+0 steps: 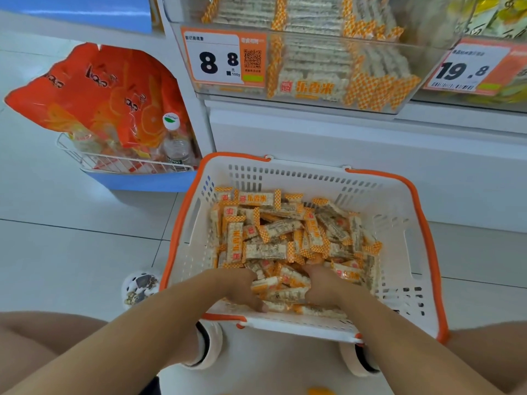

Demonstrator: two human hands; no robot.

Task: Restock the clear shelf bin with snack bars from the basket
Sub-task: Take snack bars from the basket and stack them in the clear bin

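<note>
Fingers (242, 283) seemingly buried among snack bars (285, 240).

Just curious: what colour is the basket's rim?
Orange, on a white basket; the rim shows clearly in the head view.

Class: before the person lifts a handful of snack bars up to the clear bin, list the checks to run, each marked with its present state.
1. Both hands in the basket: left hand, right hand: ok.
2. Snack bars left to take: ok.
3. Bars firmly gripped: cannot tell, fingers buried.
4. Room in the clear shelf bin: cannot tell.
5. Bin holds matching bars: ok.
6. Path up to the bin unobstructed: ok.
</note>
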